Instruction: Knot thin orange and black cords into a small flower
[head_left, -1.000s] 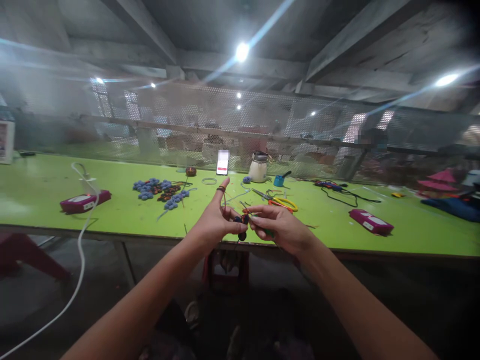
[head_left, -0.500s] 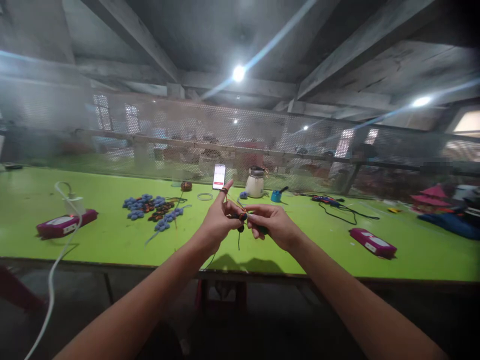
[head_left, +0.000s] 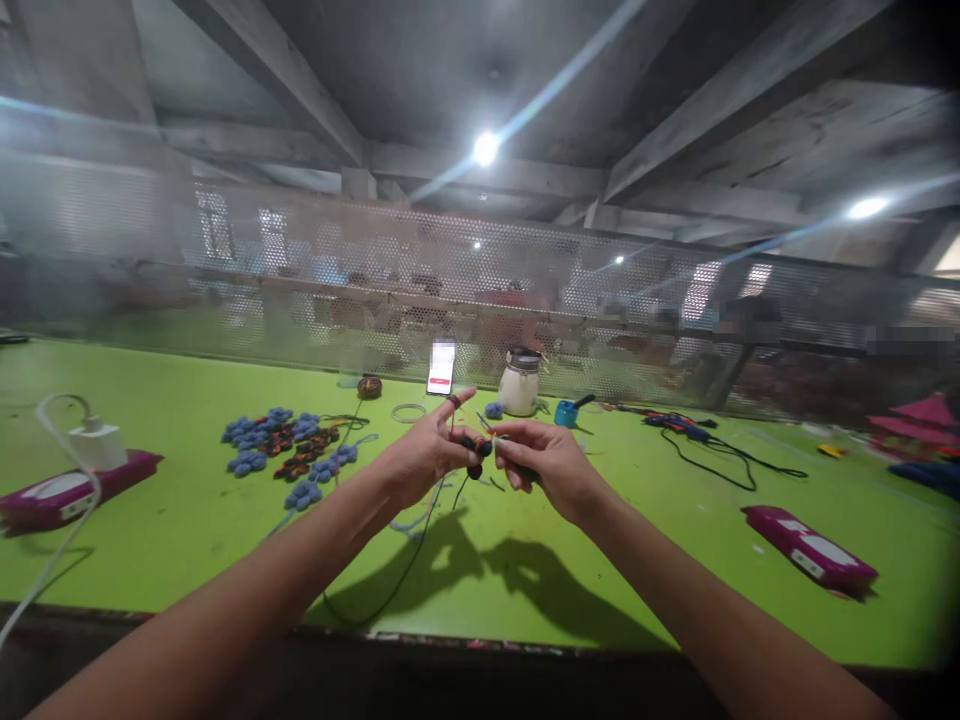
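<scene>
Above the green table's front half, my left hand point(head_left: 421, 456) pinches a small dark crochet piece point(head_left: 475, 462) with some orange in it. Dark yarn point(head_left: 453, 402) loops round its raised index finger. My right hand point(head_left: 553, 462) closes on a crochet hook point(head_left: 529, 474), whose dark handle shows under the fingers; the tip meets the piece and is too small to make out. A loose yarn strand point(head_left: 409, 570) hangs from the work to the table. Left of my hands lie several blue crochet flowers point(head_left: 304, 495) and dark-orange crochet pieces point(head_left: 300, 462).
A lit phone point(head_left: 441, 368) stands behind my hands, near a lidded jar point(head_left: 519, 388) and a blue pot point(head_left: 565, 414). Purple power strips point(head_left: 810, 548) lie at both sides, with a white cable point(head_left: 45, 560) at left. Dark cords point(head_left: 739, 462) and a yarn ball point(head_left: 369, 387) are farther back.
The view has tilted and come closer to the table, so the things on it look larger and lower. Both hands stay together at the crochet piece; the left fingers have shifted slightly.
</scene>
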